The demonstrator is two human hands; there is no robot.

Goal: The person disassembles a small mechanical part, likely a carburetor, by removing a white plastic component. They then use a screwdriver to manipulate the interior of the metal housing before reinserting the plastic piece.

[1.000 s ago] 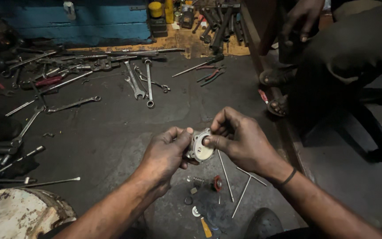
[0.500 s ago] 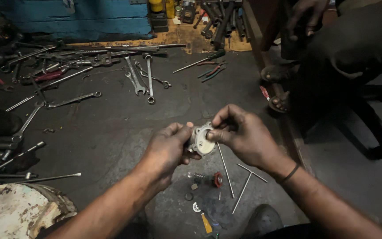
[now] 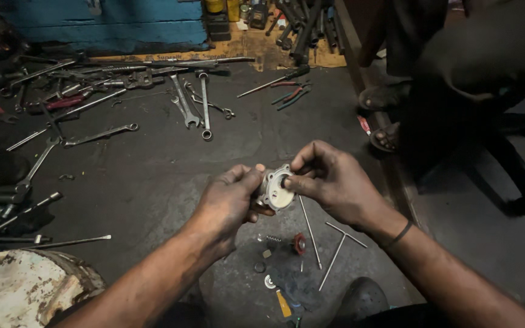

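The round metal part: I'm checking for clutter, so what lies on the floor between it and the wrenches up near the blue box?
In the head view, the dark floor between the round metal part and the wrenches is bare.

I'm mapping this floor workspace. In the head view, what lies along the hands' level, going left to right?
Long-handled wrench → left hand → round metal part → right hand → dark stool leg.
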